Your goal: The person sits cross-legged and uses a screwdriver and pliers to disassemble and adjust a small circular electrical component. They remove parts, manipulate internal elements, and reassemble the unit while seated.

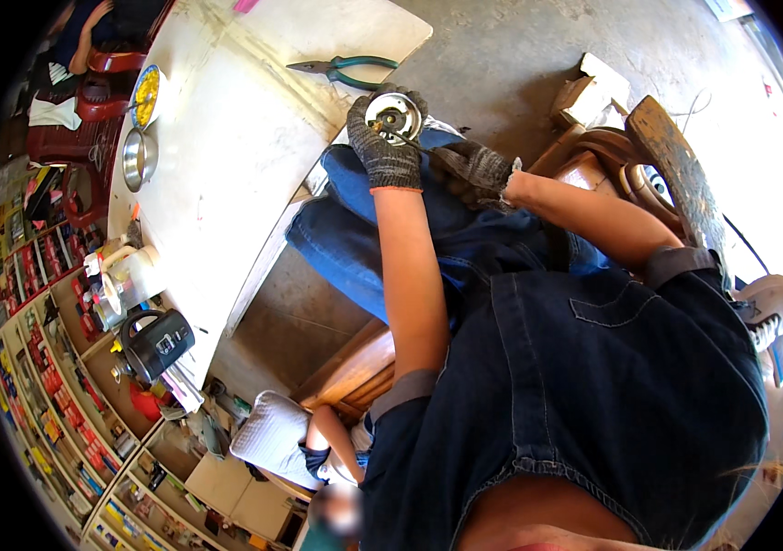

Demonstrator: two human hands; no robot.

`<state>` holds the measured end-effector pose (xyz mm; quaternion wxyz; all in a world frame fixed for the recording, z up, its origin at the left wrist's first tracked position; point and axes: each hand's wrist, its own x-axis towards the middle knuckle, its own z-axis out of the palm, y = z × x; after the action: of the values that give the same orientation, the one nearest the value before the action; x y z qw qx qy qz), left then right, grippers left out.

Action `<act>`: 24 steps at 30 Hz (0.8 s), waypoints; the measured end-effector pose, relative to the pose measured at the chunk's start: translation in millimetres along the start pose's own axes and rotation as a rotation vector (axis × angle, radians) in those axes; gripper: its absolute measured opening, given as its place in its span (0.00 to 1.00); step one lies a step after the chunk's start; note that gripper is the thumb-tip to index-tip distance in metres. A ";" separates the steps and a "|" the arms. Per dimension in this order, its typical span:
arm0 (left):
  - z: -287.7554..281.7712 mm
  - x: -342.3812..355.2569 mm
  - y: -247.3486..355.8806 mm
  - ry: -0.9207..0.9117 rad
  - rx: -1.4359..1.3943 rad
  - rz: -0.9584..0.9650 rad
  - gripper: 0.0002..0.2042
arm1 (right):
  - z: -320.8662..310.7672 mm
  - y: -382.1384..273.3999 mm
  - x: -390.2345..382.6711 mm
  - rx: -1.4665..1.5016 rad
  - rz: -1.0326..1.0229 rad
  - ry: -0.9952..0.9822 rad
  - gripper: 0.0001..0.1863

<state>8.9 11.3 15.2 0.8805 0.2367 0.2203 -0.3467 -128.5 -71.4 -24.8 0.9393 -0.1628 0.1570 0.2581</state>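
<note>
My left hand (379, 158), in a dark knitted glove, is closed around a round silver metal part (393, 103) with an open, darker middle. My right hand (474, 174), gloved as well, grips a screwdriver whose thin shaft (410, 141) reaches into the part; the handle is hidden in my fingers. Both hands are above my knees in blue jeans (341, 243), beside the table edge. On the table just beyond the left hand lie pliers (355, 66) with green handles, jaws toward the left.
The white table (226, 165) carries a bowl of yellow food (146, 96), a steel bowl (139, 158) and a black handled device (158, 344). Shelves of packaged goods (61, 395) line the left. A wooden bench (676, 165) and a box (584, 96) stand right. Other people are at upper left and below.
</note>
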 end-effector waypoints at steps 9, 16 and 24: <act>-1.5 -9.5 4.0 -0.045 -0.148 0.019 0.19 | -0.7 6.7 4.0 0.219 0.088 -0.455 0.19; -14.7 0.9 0.3 -0.132 -0.164 0.063 0.19 | 58.3 -38.4 -37.8 -1.311 -0.188 0.456 0.19; 2.1 -3.9 -0.6 -0.079 -0.123 0.124 0.18 | 64.7 -5.4 -23.0 -1.874 -0.507 0.875 0.15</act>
<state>6.3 11.6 18.8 0.9212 0.1814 0.1912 -0.2862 -130.8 -60.7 43.2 0.3271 -0.9274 0.1813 -0.0081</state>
